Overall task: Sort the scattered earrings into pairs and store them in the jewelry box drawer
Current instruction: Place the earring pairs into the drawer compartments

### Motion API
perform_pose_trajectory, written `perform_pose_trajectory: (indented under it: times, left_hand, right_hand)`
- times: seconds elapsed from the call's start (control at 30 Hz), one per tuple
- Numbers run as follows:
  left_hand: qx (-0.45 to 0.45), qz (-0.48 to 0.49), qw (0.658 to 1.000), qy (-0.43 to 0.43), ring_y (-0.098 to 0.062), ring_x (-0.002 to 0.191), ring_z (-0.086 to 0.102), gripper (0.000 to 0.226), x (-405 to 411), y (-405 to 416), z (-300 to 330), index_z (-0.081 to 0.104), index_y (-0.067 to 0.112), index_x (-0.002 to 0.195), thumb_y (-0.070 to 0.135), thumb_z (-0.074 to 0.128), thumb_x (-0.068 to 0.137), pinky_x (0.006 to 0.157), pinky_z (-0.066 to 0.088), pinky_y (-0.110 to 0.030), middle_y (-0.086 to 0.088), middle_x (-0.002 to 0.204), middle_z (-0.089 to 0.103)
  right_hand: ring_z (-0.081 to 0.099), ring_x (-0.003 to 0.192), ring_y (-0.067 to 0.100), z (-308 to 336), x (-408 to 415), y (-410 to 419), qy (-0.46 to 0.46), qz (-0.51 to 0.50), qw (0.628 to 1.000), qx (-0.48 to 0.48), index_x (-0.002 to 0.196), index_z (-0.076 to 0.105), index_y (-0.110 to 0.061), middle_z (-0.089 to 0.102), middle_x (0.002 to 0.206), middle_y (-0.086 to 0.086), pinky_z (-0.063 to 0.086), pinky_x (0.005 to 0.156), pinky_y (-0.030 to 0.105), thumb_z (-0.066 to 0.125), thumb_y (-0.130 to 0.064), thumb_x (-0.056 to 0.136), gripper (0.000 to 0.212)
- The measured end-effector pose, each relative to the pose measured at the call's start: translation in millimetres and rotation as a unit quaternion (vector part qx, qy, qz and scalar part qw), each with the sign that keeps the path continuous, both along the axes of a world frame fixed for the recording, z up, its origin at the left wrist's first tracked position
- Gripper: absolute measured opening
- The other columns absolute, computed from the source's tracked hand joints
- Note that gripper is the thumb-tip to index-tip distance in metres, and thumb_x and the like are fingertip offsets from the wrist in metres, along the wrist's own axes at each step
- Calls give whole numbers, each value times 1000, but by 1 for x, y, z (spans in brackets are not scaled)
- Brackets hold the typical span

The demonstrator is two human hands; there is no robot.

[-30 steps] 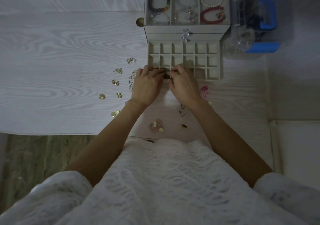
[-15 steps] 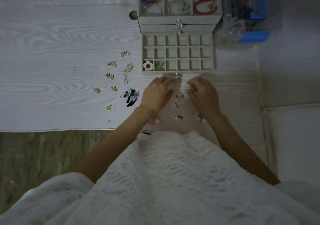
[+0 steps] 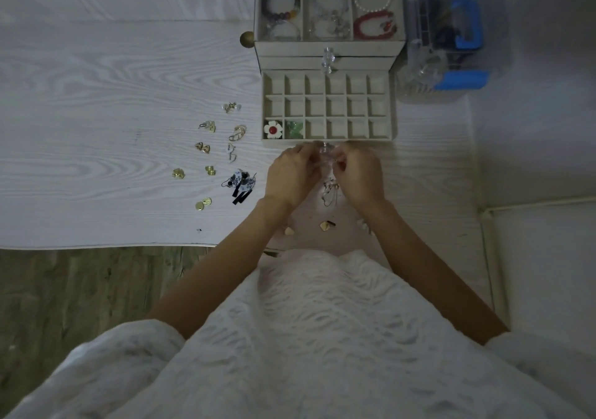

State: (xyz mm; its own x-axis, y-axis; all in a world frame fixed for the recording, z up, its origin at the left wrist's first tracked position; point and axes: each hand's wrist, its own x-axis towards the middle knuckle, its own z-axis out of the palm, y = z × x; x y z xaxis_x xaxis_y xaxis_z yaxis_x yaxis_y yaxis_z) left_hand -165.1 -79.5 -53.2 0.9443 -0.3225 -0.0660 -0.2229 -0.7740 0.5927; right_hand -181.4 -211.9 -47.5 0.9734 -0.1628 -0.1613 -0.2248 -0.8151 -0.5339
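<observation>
- Both hands, left hand and right hand, meet just before the front edge of the beige felt-lined gridded drawer, fingers curled; what they hold, I cannot tell.
- Small gold metal earrings lie scattered on the white wood-grain table, left of the drawer.

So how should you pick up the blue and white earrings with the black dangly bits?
Probably pinch the blue and white earrings by the patterned tops, coming straight down from above. They lie flat on the table in a small heap, with thin wire hooks on the left and black strips trailing toward the table edge. Those thin parts look harder for fingers to catch.
</observation>
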Motion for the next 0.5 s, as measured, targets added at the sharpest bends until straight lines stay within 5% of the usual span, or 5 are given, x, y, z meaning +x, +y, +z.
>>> perform_pose_trajectory:
  times: [0.23, 0.5]
  left_hand:
    - [-142, 78, 987, -7, -8, 68, 63, 6, 5, 15, 28, 63, 14, 88, 17, 65, 83, 65, 52, -24, 6, 77, 67]
    - [-65, 127, 989, 39, -20, 81, 66, 19, 39, 4, 28, 69, 10, 95, 24, 64, 84, 75, 51, -29, -6, 88, 73]
  right_hand:
    - [63, 83, 11, 26, 6, 9, -85, -55, 975, 200, 91, 67, -11, 71, 91, 3, 50, 74, 17, 66, -9, 83, 9]
    - [57, 85, 9, 19, 49, 17, -48, -70, 984, 155, 96, 65, -8, 68, 98, 6, 41, 71, 15, 63, -10, 86, 11]
